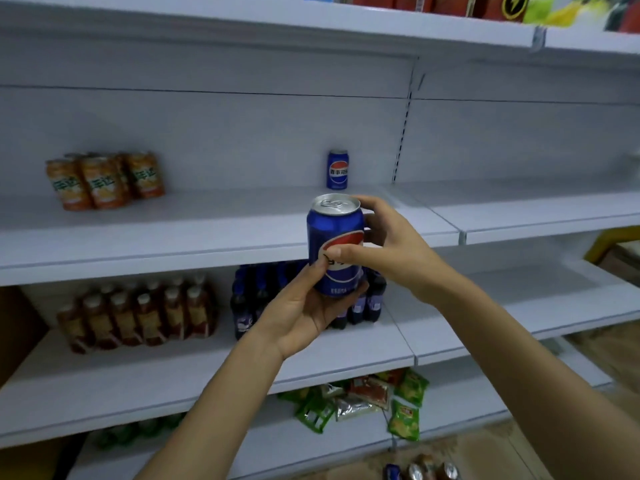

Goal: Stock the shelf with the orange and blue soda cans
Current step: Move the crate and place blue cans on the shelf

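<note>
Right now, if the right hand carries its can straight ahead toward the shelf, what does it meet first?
Probably the blue can standing upright at the back of the shelf, almost directly behind the held can in the right hand. Depth is unclear; the way between looks free.

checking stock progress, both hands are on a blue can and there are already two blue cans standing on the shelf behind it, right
Not quite. The head view shows only one blue can on the shelf, standing alone near the back wall. The rest holds: the left hand and right hand both grip the held blue can.
</note>
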